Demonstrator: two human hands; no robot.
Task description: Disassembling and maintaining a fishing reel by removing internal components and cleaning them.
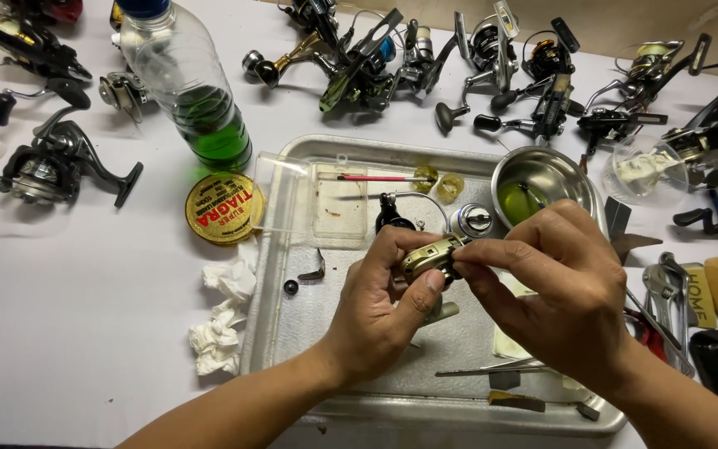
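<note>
Both hands meet over the middle of the frame and pinch one small thing. Left hand (pixel 376 308) has its fingers curled tight, with the thumb pressed up on a gold reel body (pixel 430 254). Right hand (pixel 563 291) closes its thumb and first finger on the same gold piece from the right side. That piece is shiny metal and rounded, held just above the metal tray (pixel 292 274).

One flat silver tray lies under the hands. One round steel bowl (pixel 542 187) sits at the tray's upper right, with greenish liquid in it. One clear plastic bottle (pixel 184 79) stands at the upper left, with green liquid low inside. One round yellow tin (pixel 223 208) lies just left of the tray. Two crumpled white tissues (pixel 219 320) lie beside the tray's left edge. Many fishing reels (pixel 51 162) sit along the top and left, too tangled to count. One small black ball (pixel 291 287) rests on the tray.
</note>
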